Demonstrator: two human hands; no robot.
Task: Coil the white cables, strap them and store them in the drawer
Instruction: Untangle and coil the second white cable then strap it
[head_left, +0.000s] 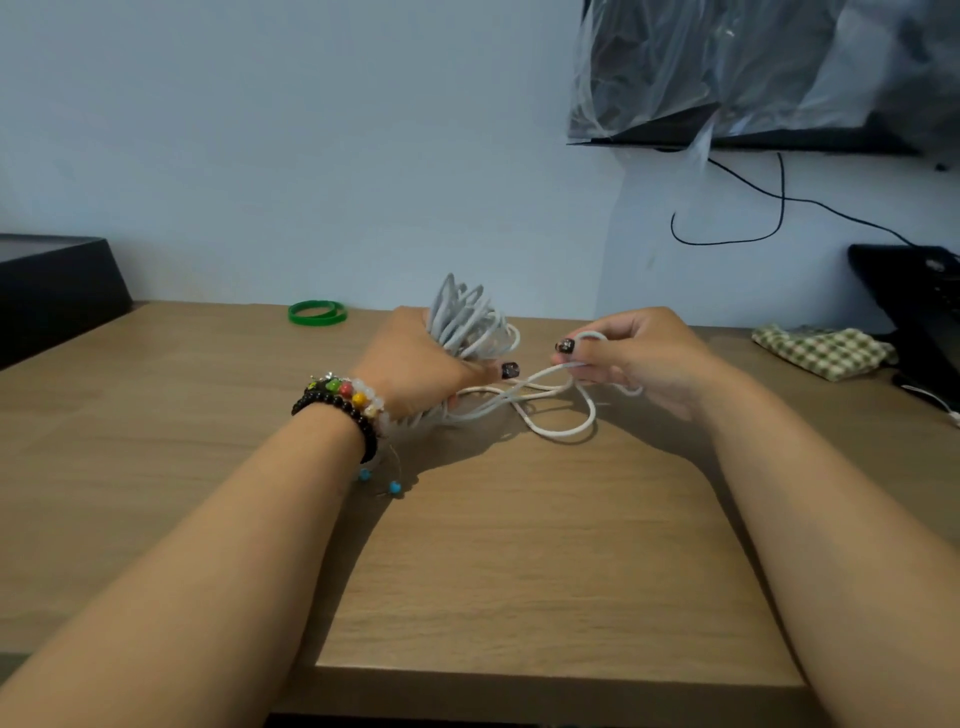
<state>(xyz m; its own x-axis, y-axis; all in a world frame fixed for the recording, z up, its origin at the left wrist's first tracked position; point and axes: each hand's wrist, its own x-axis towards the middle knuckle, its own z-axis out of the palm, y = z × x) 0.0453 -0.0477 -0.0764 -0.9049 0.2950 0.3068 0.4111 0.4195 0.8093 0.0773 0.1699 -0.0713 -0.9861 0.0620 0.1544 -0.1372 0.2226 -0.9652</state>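
White cable bundle sits clamped in your left hand above the wooden desk, your right hand pinching its loose end, green bands and checked cloth lying well apart behind.

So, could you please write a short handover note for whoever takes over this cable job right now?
Left hand grips the coiled bundle of white cable, held upright over the desk.
Right hand pinches the loose tail, which lies looped on the desk.
Green bands lie unused at the back of the desk.
Done: most of the cable coiled.
Left: wind in the tail, strap it, store it. No drawer in view.
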